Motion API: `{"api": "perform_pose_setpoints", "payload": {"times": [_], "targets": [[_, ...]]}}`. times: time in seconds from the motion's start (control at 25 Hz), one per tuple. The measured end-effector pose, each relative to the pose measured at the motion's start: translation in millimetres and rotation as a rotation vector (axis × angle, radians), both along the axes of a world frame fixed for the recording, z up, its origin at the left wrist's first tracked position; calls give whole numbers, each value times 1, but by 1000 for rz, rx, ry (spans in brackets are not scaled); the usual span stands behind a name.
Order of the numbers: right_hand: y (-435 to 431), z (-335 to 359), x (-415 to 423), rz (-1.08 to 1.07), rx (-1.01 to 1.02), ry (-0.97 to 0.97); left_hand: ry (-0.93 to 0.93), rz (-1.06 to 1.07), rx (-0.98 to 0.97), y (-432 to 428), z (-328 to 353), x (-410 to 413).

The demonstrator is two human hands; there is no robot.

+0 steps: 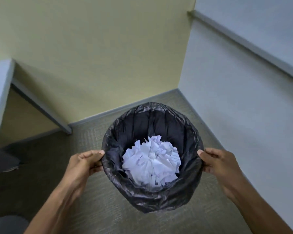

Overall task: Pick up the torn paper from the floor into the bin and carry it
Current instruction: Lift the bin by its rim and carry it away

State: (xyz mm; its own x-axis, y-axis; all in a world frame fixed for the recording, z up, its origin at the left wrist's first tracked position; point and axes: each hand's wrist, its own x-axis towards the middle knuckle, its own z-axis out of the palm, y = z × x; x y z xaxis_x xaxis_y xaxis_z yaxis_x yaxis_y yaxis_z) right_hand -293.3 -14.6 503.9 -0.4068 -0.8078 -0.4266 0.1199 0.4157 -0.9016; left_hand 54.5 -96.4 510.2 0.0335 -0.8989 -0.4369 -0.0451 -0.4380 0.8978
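**Bin held at rim, paper inside**

Your left hand (85,163) and right hand (217,160) each pinch opposite rims of the black-lined bin (152,198), thumbs on top. Torn paper (150,163) heaped at the bin bottom. Carpet floor (98,200) below; wall corner (179,92) far right.
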Motion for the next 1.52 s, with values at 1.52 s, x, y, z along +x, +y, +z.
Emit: {"api": "perform_pose_setpoints", "payload": {"times": [1.52], "targets": [[-235,167,-44,-253,6,71,-75,-333,44,-335,147,-74]]}}
